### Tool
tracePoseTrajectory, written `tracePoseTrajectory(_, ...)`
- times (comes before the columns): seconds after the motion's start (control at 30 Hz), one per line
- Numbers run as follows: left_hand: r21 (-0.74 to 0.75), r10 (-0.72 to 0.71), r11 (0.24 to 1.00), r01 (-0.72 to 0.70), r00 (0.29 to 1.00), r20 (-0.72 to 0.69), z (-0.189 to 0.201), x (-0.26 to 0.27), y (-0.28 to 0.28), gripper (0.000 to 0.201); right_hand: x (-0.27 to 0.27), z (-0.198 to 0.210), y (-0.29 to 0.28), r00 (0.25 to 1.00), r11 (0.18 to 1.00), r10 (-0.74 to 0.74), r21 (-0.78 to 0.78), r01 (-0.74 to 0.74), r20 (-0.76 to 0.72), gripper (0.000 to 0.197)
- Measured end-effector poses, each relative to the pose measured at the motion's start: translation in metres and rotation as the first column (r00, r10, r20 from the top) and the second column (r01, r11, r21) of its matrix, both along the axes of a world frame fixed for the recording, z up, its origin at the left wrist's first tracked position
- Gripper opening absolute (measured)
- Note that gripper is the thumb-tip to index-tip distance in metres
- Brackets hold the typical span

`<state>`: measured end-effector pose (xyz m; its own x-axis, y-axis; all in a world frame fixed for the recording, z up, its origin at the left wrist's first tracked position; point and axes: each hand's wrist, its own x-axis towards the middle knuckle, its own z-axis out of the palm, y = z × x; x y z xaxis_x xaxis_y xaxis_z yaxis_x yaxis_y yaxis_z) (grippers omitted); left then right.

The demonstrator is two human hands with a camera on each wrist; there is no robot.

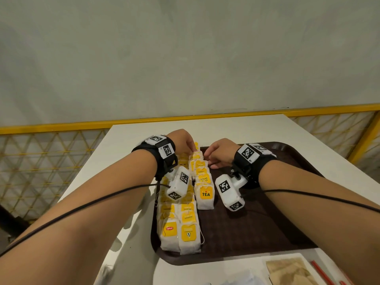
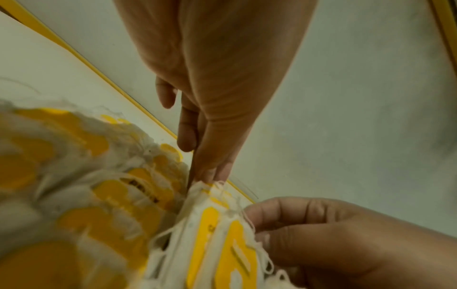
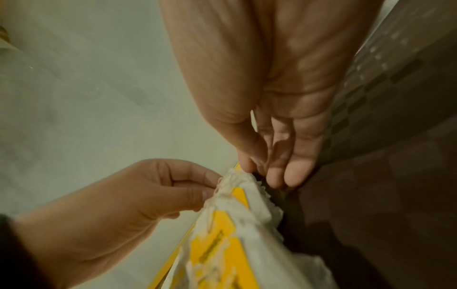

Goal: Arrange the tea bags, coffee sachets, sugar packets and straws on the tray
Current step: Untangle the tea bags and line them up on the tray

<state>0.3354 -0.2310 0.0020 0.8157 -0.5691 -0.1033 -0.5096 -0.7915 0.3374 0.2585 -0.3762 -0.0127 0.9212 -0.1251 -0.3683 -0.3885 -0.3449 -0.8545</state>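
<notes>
Looking down, my left grip (image 1: 183, 141) and right grip (image 1: 219, 154) meet over papery, yellow-tagged tea bags (image 1: 205, 194) rowed on the textured brown tray's (image 1: 267, 233) left side. Left wrist: fingertips (image 2: 210, 172) pinch a crinkled bag top. Right wrist: thumb and fingers (image 3: 294, 172) pinch its crimped edge.

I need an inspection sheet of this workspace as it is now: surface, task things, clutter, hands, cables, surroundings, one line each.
Surface: white table with a brown tray on it.
Job's things: tea bags in three rows on the tray's left part; sachets, straws and pale packets lie off the tray, at the table's near edge.
Clutter: nothing seen.
Hands: left hand pinches the top of the third row's far bag; right hand grips its other edge.
Cables: a black cable along each forearm.
Surroundings: yellow mesh fence, grey wall.
</notes>
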Motion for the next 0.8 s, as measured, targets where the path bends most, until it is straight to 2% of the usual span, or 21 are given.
tracePoseTrajectory(0.17, -0.003, 0.025, 1.000, -0.025, 1.000, -0.004, 0.001, 0.005, -0.005, 0.014, -0.003, -0.001, -0.001, 0.999, 0.999, 0.052, 0.007, -0.052, -0.005, 0.013)
tracePoseTrajectory(0.47, 0.022, 0.083, 0.996, -0.084, 0.994, 0.074, 0.000, 0.015, -0.006, 0.017, 0.004, -0.014, 0.006, 0.998, 0.994, 0.026, -0.109, -0.019, 0.064, 0.021)
tracePoseTrajectory(0.53, 0.007, 0.113, 0.994, -0.113, 0.992, 0.051, 0.005, 0.018, 0.000, 0.021, 0.005, -0.013, 0.007, 0.998, 0.994, 0.029, -0.108, -0.023, 0.062, 0.022)
tracePoseTrajectory(0.63, 0.097, 0.116, 0.989, -0.114, 0.993, -0.013, 0.009, 0.019, 0.006, 0.036, 0.006, -0.013, 0.007, 0.998, 0.996, 0.033, -0.084, -0.028, 0.060, 0.022)
tracePoseTrajectory(0.73, 0.157, 0.089, 0.984, -0.085, 0.996, -0.019, 0.004, 0.016, 0.004, 0.034, 0.006, -0.014, 0.008, 0.997, 0.998, 0.023, -0.054, -0.019, 0.074, 0.021)
tracePoseTrajectory(0.8, 0.141, 0.099, 0.985, -0.095, 0.995, -0.019, -0.003, 0.016, 0.001, 0.029, 0.006, -0.015, 0.008, 0.996, 0.999, 0.017, -0.046, -0.013, 0.085, 0.021)
